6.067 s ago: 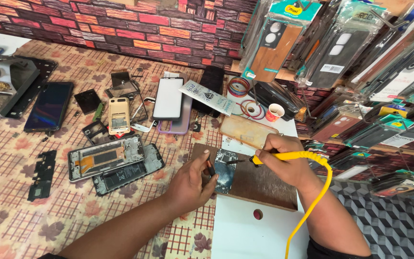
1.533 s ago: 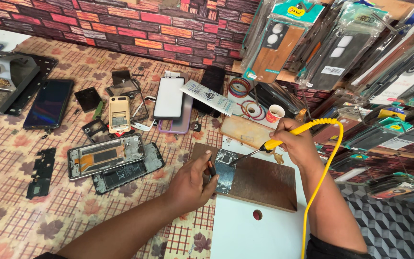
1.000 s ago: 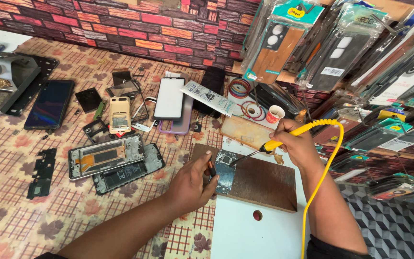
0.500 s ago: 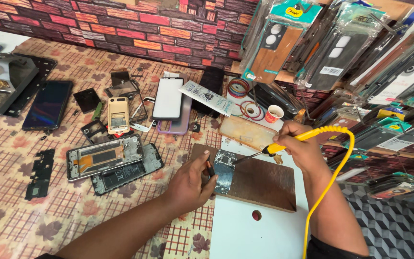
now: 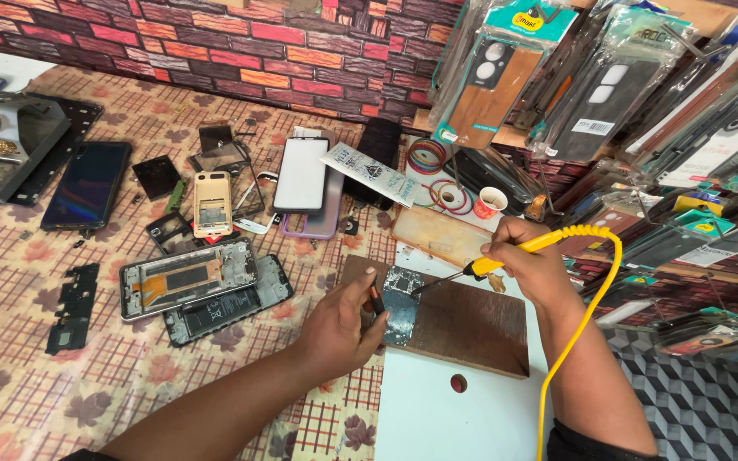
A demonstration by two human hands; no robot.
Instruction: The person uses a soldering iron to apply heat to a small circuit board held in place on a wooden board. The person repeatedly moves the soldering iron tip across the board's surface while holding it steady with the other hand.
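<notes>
Hands grip: left pinches circuit board, right clamps soldering iron; opened phones alongside.

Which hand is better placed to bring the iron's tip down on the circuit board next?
Right. The right hand holds the yellow soldering iron, its tip just over the circuit board. The left hand steadies the board's edge.

Clear plastic packs of phone cases hang at upper right. A white printed packet lies by a dark-screened phone; another dark phone lies left.
</notes>
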